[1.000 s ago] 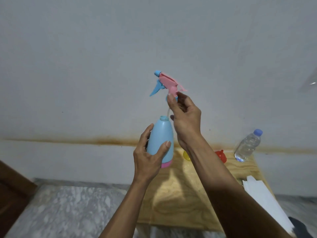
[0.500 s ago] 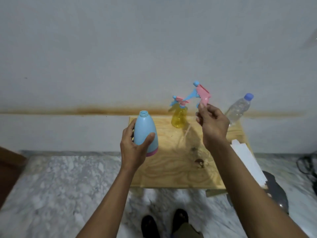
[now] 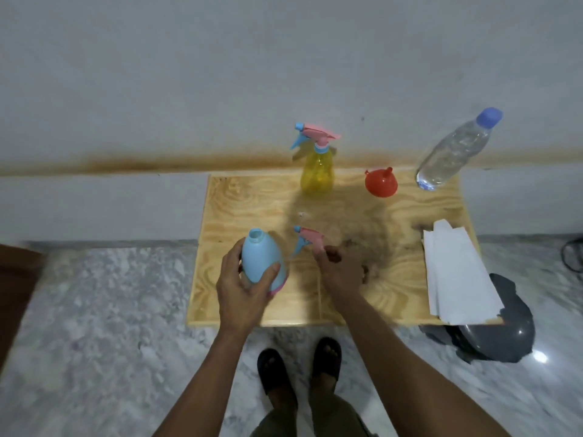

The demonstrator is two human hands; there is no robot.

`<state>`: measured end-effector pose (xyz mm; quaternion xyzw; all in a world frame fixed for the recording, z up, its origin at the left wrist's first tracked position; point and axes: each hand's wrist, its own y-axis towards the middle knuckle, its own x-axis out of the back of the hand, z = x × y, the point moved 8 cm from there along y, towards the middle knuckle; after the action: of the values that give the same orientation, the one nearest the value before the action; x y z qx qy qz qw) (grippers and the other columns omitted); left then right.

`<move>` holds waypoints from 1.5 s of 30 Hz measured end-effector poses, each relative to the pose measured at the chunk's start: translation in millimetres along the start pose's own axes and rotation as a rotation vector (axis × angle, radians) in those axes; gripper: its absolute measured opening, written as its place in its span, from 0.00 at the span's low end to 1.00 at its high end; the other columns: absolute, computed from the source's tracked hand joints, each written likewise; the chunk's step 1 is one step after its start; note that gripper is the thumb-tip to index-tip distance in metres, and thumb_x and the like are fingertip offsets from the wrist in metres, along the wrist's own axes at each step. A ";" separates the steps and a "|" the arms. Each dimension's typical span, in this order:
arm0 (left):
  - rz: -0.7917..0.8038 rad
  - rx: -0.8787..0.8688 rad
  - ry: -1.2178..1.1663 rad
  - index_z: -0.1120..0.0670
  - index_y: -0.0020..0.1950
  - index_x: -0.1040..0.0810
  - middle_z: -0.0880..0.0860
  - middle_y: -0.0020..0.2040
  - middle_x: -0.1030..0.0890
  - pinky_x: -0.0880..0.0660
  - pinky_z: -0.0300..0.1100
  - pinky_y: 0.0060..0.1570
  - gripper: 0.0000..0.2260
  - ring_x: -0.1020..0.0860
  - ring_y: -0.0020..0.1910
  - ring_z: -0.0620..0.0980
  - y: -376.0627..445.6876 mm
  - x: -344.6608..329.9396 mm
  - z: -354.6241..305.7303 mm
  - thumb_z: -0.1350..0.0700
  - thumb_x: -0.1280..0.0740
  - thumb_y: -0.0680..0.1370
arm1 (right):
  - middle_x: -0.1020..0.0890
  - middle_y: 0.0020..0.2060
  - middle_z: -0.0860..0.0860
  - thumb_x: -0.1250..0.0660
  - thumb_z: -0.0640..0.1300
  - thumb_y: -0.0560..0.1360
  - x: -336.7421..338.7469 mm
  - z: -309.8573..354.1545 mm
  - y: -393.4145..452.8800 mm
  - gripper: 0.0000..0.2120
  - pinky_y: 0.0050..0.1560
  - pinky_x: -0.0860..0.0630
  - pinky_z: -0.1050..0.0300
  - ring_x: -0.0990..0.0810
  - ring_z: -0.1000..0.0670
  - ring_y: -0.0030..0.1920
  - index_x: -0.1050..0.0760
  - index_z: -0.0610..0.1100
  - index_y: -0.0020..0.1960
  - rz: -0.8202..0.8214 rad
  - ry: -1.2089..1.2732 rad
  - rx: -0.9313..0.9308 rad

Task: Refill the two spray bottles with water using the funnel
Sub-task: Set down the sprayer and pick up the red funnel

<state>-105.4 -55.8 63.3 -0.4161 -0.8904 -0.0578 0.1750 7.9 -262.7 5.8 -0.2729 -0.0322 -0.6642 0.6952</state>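
My left hand (image 3: 243, 288) grips the blue spray bottle (image 3: 262, 260) around its body; its neck is open, with no sprayer on it. My right hand (image 3: 339, 268) pinches the pink and blue trigger sprayer head (image 3: 307, 238) just right of that bottle, low over the wooden table (image 3: 252, 200). A yellow spray bottle (image 3: 317, 170) with its sprayer on stands at the table's back. The red funnel (image 3: 380, 182) lies upside down to its right. A clear water bottle (image 3: 454, 149) with a blue cap stands at the back right corner.
White paper sheets (image 3: 457, 272) lie on the table's right side and overhang its front edge. A dark grey round object (image 3: 501, 332) sits on the marble floor beside the table. My feet in black sandals (image 3: 299, 370) are at the table's front. The wall is right behind the table.
Both hands came down toward the table. The sprayer head, lifted out of the blue bottle a second ago, now sits low beside it. The view tilted downward.
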 end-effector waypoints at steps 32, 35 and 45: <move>0.090 -0.061 0.023 0.50 0.68 0.29 0.45 0.62 0.27 0.23 0.39 0.55 0.33 0.27 0.58 0.32 -13.4 -34.1 38.8 0.38 0.25 0.68 | 0.17 0.51 0.44 0.27 0.47 0.76 61.1 28.8 76.1 0.18 0.52 0.30 0.58 0.21 0.49 0.51 0.22 0.40 0.62 -0.284 -0.156 0.043; 0.050 -0.105 0.056 0.54 0.65 0.27 0.47 0.59 0.26 0.27 0.30 0.52 0.28 0.28 0.56 0.29 -12.4 -42.8 31.5 0.43 0.24 0.71 | 0.20 0.59 0.43 0.27 0.47 0.75 86.6 42.9 128.3 0.24 0.55 0.30 0.56 0.23 0.44 0.60 0.27 0.42 0.68 -0.339 -0.258 0.055; -0.036 -0.193 0.060 0.58 0.62 0.27 0.52 0.58 0.25 0.29 0.29 0.53 0.25 0.26 0.57 0.37 -12.2 -51.7 34.8 0.46 0.27 0.71 | 0.23 0.63 0.45 0.22 0.54 0.65 82.2 19.7 231.3 0.36 0.62 0.26 0.50 0.26 0.42 0.66 0.32 0.44 0.68 -0.185 -0.438 -0.031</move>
<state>-93.2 -92.3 12.7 -0.4132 -0.8824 -0.1586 0.1596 241.4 -336.2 -21.9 -0.4168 -0.1970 -0.6505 0.6036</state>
